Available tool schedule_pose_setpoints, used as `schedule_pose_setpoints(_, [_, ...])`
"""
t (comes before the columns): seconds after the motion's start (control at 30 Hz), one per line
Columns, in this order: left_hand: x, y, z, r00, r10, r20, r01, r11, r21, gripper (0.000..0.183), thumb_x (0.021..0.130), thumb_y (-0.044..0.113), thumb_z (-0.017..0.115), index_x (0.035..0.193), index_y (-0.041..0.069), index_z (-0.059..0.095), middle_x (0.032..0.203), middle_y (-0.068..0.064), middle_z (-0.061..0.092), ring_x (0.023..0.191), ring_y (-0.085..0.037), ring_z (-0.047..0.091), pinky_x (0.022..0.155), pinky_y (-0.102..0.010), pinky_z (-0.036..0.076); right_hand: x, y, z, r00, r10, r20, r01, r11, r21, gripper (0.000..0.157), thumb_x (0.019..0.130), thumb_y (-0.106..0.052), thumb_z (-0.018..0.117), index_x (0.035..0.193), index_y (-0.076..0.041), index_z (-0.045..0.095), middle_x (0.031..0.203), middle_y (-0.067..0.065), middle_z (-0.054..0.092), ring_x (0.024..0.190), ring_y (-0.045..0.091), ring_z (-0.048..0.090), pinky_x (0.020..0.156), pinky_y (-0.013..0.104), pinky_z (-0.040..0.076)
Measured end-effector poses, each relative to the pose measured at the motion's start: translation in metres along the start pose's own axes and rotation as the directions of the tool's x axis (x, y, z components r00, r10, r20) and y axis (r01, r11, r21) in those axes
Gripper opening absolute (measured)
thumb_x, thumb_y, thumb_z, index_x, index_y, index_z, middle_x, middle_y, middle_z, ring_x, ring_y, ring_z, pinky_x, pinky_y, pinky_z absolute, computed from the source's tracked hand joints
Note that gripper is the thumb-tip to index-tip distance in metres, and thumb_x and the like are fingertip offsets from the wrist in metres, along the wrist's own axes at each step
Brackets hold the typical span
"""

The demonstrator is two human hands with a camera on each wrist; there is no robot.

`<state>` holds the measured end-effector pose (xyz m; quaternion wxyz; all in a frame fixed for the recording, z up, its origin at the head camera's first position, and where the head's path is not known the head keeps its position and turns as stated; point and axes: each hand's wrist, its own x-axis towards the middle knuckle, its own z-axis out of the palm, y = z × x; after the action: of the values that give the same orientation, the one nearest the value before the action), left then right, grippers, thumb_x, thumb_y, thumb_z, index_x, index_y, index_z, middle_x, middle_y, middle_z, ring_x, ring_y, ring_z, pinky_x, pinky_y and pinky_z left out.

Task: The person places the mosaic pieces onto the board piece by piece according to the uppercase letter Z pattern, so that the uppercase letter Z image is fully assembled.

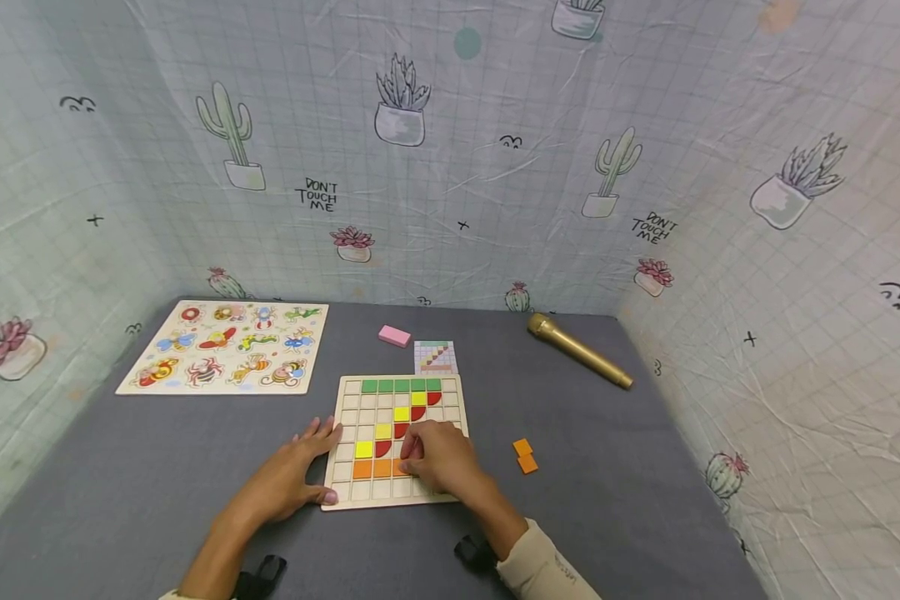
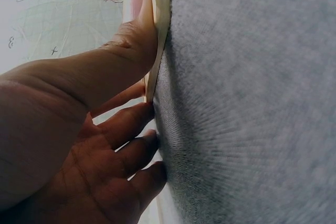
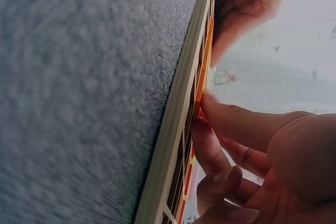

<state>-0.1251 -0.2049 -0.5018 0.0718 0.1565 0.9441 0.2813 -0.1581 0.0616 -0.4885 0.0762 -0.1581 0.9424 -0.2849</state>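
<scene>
A wooden grid board (image 1: pixel 341 493) lies on the table, with a green row of tiles (image 1: pixel 402 386) along its far side and yellow squares (image 1: pixel 364 450) beside red quarter-rounds (image 1: pixel 383 449) in a diagonal. My left hand (image 1: pixel 288 475) steadies the board's left side, thumb (image 2: pixel 137 11) on the near corner and fingers spread along the edge. Over the near orange row, my right hand (image 1: pixel 442 457) pinches an orange tile (image 1: pixel 399 467) between thumb and forefinger, low in the grid. Two orange tiles (image 1: pixel 362 469) sit to its left. Part of the board is hidden under the right hand.
Two loose orange squares (image 1: pixel 525 457) lie right of the board. Behind it are a small pattern card (image 1: pixel 435 357) and a pink block (image 1: pixel 394 336). An insect puzzle board (image 1: pixel 232 346) lies back left, a gold microphone (image 1: pixel 581 352) back right. Printed cloth hangs around the table.
</scene>
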Motion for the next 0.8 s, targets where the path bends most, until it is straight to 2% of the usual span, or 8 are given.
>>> schedule_pose_setpoints(0.2, [-0.001,0.002,0.001,1.000,0.001,0.009,-0.001,1.000,-0.002,0.105,0.068,0.027,0.097,0.158,0.000,0.048,0.168,-0.025,0.039,0.158,-0.052,0.028,0.124,-0.072,0.028,-0.005,0.008,-0.004,0.999,-0.035,0.005,0.035,0.998,0.043,0.020,0.082,-0.018,0.093,0.083,-0.021,0.073,0.067,-0.010,0.060,0.065,0.006,0.053,0.059,0.023,0.043])
schedule_pose_setpoints(0.4, [-0.001,0.003,0.001,1.000,0.007,-0.005,-0.007,1.000,0.004,0.105,0.067,0.026,0.097,0.157,-0.001,0.050,0.166,-0.026,0.040,0.157,-0.053,0.029,0.124,-0.072,0.029,-0.014,0.021,-0.021,1.000,-0.013,0.011,0.011,0.989,0.150,0.020,0.082,-0.015,0.093,0.092,-0.016,0.076,0.076,-0.006,0.065,0.071,0.010,0.056,0.062,0.024,0.047])
schedule_pose_setpoints(0.6, [-0.001,0.002,0.000,1.000,-0.004,0.005,0.004,1.000,-0.001,0.106,0.067,0.027,0.097,0.157,0.000,0.049,0.167,-0.025,0.040,0.158,-0.053,0.029,0.124,-0.073,0.028,-0.022,0.045,-0.044,0.999,0.028,-0.045,-0.020,0.987,0.161,0.021,0.084,-0.017,0.092,0.098,-0.015,0.077,0.079,-0.007,0.067,0.075,0.012,0.057,0.063,0.027,0.046])
schedule_pose_setpoints(0.8, [-0.001,0.000,0.000,1.000,-0.014,0.008,0.014,1.000,-0.010,0.106,0.067,0.028,0.097,0.158,0.001,0.049,0.168,-0.025,0.039,0.159,-0.052,0.027,0.124,-0.072,0.028,-0.031,0.073,-0.065,0.990,0.067,-0.126,-0.044,0.983,0.179,0.022,0.083,-0.014,0.092,0.100,-0.013,0.078,0.081,-0.007,0.069,0.079,0.015,0.063,0.069,0.031,0.051])
